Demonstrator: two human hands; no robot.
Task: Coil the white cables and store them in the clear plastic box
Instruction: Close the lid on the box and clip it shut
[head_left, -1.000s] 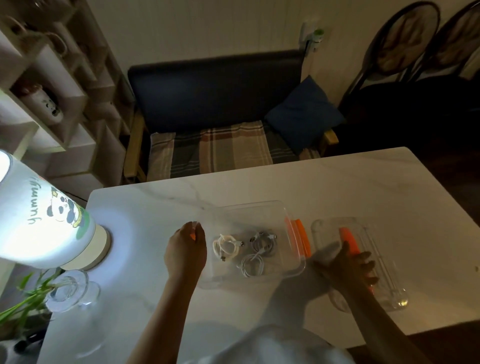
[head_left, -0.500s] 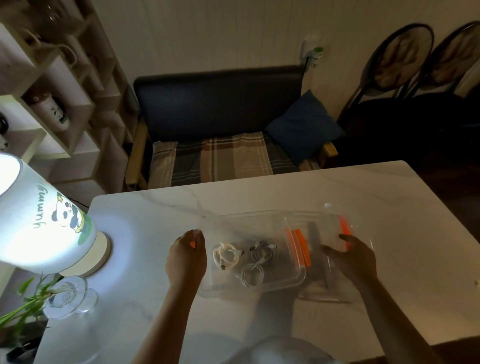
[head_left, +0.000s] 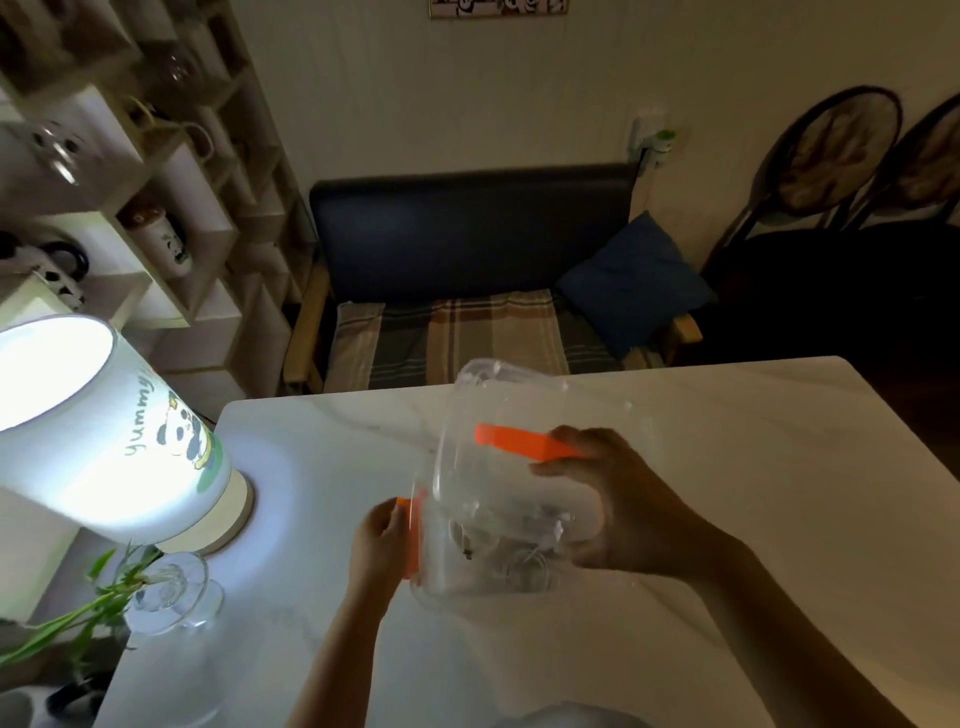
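Right hand (head_left: 618, 512) tilting lid (head_left: 498, 447), left hand (head_left: 376, 545) gripping box (head_left: 483, 571)

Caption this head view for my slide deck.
Right hand lowers clear lid over box of coiled cables; left hand steadies it.

The right hand (head_left: 613, 499) has lifted the clear lid (head_left: 498, 441) off the desk (head_left: 753, 467), swung it left and now holds it tilted over the clear plastic box (head_left: 483, 566). A second ago it lay flat beside the box.
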